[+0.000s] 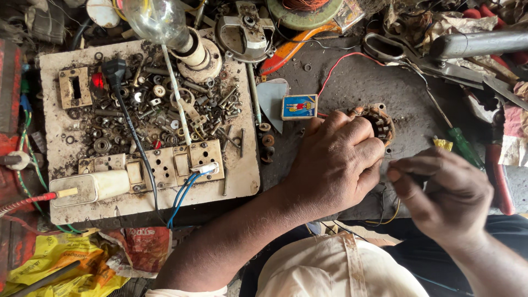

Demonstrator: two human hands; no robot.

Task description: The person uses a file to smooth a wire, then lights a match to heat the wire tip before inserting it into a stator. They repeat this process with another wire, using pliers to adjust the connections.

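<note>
We've got the left hand resting on top of the motor stator at the middle of the workbench, with the right hand just to its right, fingertips pinched close beside it. Just left of the stator, behind the left hand, lies a matchbox. Further left sits the switchboard, loose screws and washers heaped on it, a bulb at its far edge. Behind and right of the stator lie scissors; a screwdriver lies right of the stator, behind the right hand.
</note>
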